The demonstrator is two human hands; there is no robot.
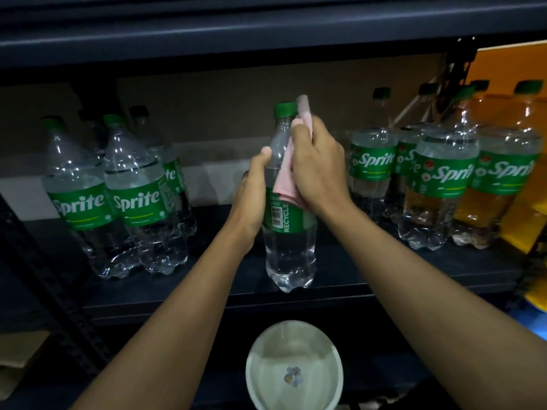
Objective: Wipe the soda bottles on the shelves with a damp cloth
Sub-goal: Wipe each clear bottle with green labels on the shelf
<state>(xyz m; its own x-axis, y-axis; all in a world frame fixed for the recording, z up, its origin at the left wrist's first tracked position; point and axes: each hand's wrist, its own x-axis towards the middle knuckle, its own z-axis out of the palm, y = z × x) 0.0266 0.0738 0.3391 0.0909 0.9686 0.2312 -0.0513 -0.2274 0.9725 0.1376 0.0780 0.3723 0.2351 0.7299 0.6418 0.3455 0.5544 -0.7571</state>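
A clear Sprite bottle (288,247) with a green cap and green label is in front of the dark shelf (384,279), its base at the shelf's front edge. My left hand (251,199) grips its left side at label height, thumb up on the shoulder. My right hand (318,164) holds a pink cloth (285,184) against the bottle's upper right side; one end of the cloth sticks up beside the cap. More Sprite bottles stand on the shelf, a group at the left (136,202) and a group at the right (441,179).
A white bowl of water (293,365) sits below the shelf, between my forearms. Yellow packaging (509,63) fills the far right. A black shelf upright (50,279) runs down the left, with cardboard (17,359) beneath. The upper shelf board (236,34) hangs overhead.
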